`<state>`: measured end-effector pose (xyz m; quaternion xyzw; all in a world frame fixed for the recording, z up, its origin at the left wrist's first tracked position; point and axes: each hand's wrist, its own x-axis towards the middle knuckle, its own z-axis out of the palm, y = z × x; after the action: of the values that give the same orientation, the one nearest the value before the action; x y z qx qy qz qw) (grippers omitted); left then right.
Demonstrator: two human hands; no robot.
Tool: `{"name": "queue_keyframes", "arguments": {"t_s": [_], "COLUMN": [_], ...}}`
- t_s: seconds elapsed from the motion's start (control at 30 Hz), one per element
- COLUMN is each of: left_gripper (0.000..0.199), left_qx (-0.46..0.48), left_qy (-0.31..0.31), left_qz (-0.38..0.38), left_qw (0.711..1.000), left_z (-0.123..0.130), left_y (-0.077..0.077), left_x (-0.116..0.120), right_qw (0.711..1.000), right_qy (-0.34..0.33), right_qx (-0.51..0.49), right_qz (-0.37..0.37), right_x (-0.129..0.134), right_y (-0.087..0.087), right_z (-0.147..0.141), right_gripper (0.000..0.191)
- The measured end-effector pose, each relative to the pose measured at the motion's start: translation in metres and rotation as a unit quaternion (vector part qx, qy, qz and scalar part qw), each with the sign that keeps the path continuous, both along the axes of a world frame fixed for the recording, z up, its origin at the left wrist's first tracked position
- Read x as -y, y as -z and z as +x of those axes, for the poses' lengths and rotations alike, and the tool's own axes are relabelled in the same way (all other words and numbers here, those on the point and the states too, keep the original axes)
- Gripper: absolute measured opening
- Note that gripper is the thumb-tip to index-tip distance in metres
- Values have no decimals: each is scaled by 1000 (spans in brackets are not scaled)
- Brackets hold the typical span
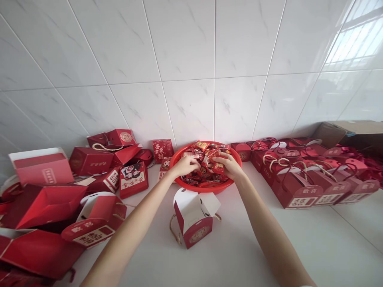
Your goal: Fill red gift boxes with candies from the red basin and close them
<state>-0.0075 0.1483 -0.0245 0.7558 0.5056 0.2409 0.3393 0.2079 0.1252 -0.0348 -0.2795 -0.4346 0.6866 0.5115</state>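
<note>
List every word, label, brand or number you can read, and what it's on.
"歡喜": front handled boxes, right
"歡喜": open box, left
"吾家有囍" (last character less clear): red packet by the wall
Too small or blurred: sweet wrappers, cartoon box, remaining print.

We record a pale, smooth table (230,255) against the wall. On its left side: a loose jumble of red boxes (50,205), several gaping, some overlapping. At centre, near the wall: a round red basin (237,161) heaped with red-wrapped sweets (206,169). Just in front of it we note one open box (196,223), white inside, with rope handles. On the right: closed red boxes (299,191) with cord handles, packed side by side in rows.
</note>
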Motion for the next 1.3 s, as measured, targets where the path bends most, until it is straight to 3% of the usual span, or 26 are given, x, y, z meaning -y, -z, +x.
{"name": "queue_keyframes", "arguments": {"t_s": [0.1,0.2,0.3,0.4,0.7,0.87,1.07,1.3], "left_gripper": [9,24,38,41,26,10,10,8], "left_qx": [-170,-255,-301,-303,-264,-247,-204,-255], "left_qy": [67,103,99,101,161,144,104,118], "left_qz": [-53,-54,-52,-68,-142,-124,-83,-63], "left_qw": [982,960,947,945,940,950,970,958], "left_z": [-8,-3,6,10,12,15,16,16], "left_y": [0,4,8,11,8,11,10,19], "left_x": [-1,-2,-5,-8,-8,-6,-2,-6], "right_qw": [1000,1000,1000,1000,1000,1000,1000,1000], "right_qy": [-1,-7,-6,-6,6,4,8,8], "right_qx": [5,2,-6,-5,-1,-1,-1,-3], "right_qz": [-3,-6,-4,-1,-7,-6,6,1], "right_x": [1,1,1,0,-2,0,0,-1], "right_y": [-1,-1,0,0,3,0,0,0], "right_z": [-1,-1,-1,0,0,0,-1,0], "right_gripper": [29,29,28,27,26,27,23,22]}}
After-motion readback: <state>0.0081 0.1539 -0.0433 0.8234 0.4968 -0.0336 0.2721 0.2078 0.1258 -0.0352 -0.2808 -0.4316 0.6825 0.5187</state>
